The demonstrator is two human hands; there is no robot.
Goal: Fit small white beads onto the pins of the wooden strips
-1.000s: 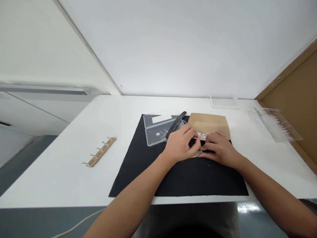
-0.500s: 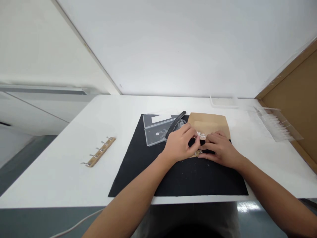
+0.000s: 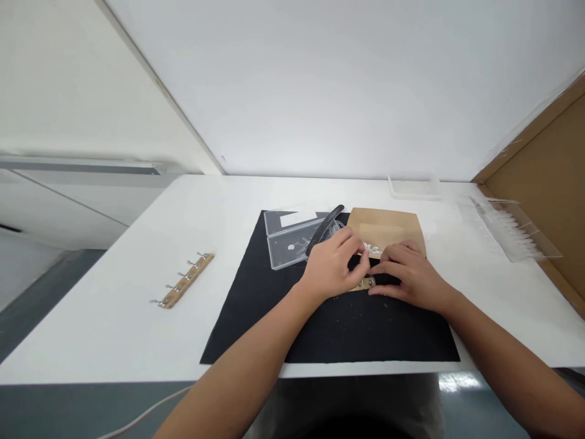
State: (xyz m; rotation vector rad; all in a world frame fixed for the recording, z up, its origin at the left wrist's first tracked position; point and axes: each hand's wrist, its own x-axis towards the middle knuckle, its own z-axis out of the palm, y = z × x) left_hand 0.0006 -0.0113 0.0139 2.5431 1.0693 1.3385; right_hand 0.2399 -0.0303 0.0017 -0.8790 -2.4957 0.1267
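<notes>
Over the black mat (image 3: 256, 323), my left hand (image 3: 336, 262) is closed, thumb and index finger curled close together; whatever lies between the tips is too small to name. My right hand (image 3: 406, 274) grips the right end of a small wooden hook rack (image 3: 365, 283) with metal hooks, its thumb in front and fingers behind. My left hand hides most of that rack. Just behind both hands, small white pieces (image 3: 375, 249) lie at the front of a tan cardboard tray (image 3: 388, 225).
Left of my hands, an open clear plastic case (image 3: 283, 250) holds small bits, and a black curved handle (image 3: 324, 230) lies across it. Another wooden hook rack (image 3: 185, 281) rests on the white table (image 3: 114, 317). Clear plastic trays (image 3: 516, 231) stand at the right.
The fingers of my right hand have shifted slightly right, exposing more of the rack's end and its hook. My left hand stays nearly still.
</notes>
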